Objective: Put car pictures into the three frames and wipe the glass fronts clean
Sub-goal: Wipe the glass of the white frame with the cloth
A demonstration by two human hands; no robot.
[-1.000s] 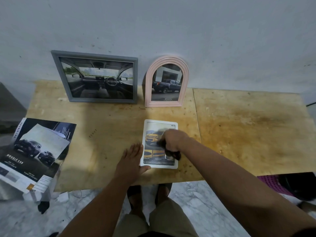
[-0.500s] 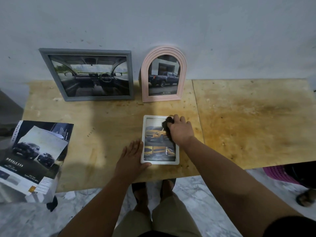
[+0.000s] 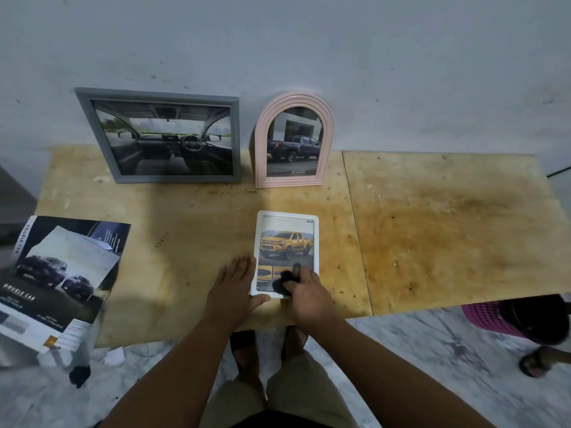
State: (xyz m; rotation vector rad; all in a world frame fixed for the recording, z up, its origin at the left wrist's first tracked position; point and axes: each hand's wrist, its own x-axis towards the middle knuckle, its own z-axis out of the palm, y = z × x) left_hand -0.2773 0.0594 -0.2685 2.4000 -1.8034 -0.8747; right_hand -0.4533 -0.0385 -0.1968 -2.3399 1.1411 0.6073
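- Lying flat near the front edge of the plywood surface, the white frame shows a picture of a yellow pickup truck behind its glass.
- The right hand curls its fingers around a dark cloth and presses it onto the lower part of the white frame's glass.
- The left hand lies flat and released on the surface, fingers straight, against the white frame's left edge, with the thumb at the frame's lower left corner.
- At the back of the surface, a grey frame leans against the wall; it holds a picture of a car interior with a steering wheel and dashboard.
- Just beside it on the right, a pink arched frame stands against the same wall, holding a picture of a dark pickup truck.
- To the left, a car brochure printed with two dark vehicles rests on a white stand, with a loose pale sheet on top of it.
- On the marble floor at the right sits a pink basket, partly under the surface.
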